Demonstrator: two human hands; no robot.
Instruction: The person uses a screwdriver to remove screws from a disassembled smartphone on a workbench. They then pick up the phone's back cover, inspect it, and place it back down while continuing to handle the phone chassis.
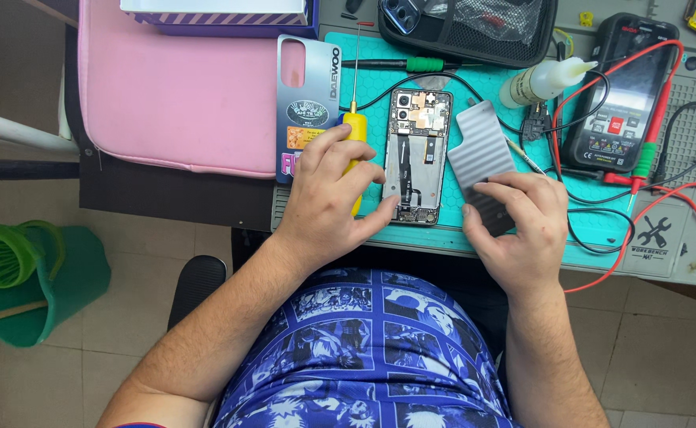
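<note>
A white box (217,12) with a purple striped edge is sitting at the top of the frame, left of centre, on a pink pad. Below it, the grey back cover (308,103) is lying just left of my left hand (332,194), carrying a dark oval sticker (307,112) and an orange rectangular label (304,138) under it. At the upper right, a black meter (625,95) is showing its dark rectangular screen (633,75).

Bright, even overhead light; soft shadows under hands; mild glare on shiny surfaces; sharp focus, slight wide-angle edge distortion.
</note>
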